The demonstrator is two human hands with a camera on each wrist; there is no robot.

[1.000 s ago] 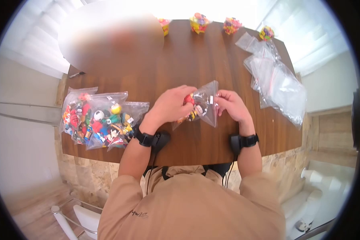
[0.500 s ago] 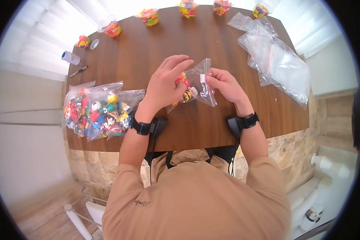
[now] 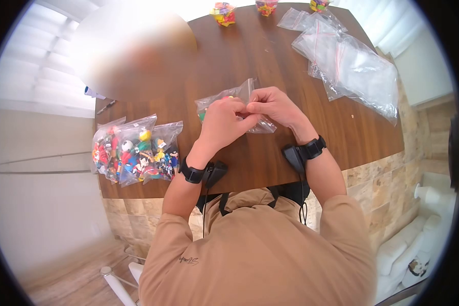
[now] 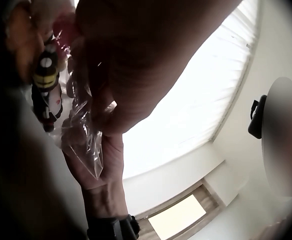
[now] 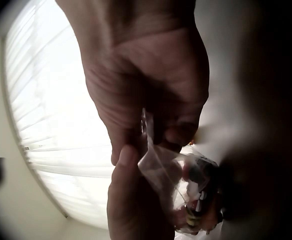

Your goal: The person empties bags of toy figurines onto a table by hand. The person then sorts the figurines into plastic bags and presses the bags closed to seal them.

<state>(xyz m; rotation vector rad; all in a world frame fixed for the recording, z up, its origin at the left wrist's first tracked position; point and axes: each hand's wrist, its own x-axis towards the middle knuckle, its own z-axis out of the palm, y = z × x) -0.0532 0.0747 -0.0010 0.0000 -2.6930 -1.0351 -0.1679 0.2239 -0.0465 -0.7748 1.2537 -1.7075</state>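
Both hands meet at a clear zip bag (image 3: pixel 262 125) of small colourful figures above the middle of the table. My left hand (image 3: pixel 223 121) covers much of the bag and its fingers grip the edge. From the other side my right hand (image 3: pixel 278 109) pinches the bag's top between thumb and fingers, close to the left fingertips. In the left wrist view a black, yellow and white figure (image 4: pixel 48 80) shows through the plastic (image 4: pixel 88 145). The right wrist view has the bag (image 5: pixel 161 170) hanging from the pinching right hand (image 5: pixel 151 85).
Several filled bags of figures (image 3: pixel 137 155) lie at the table's left. Flat empty zip bags (image 3: pixel 352 66) are spread at the right. Cups of colourful pieces (image 3: pixel 223 14) stand along the far edge. A pen (image 3: pixel 106 106) lies at the left edge of the table (image 3: pixel 229 56).
The left hand has moved right along the bag to its top, and its fingers now meet the right hand's. The bag has turned and is mostly hidden behind the hands.
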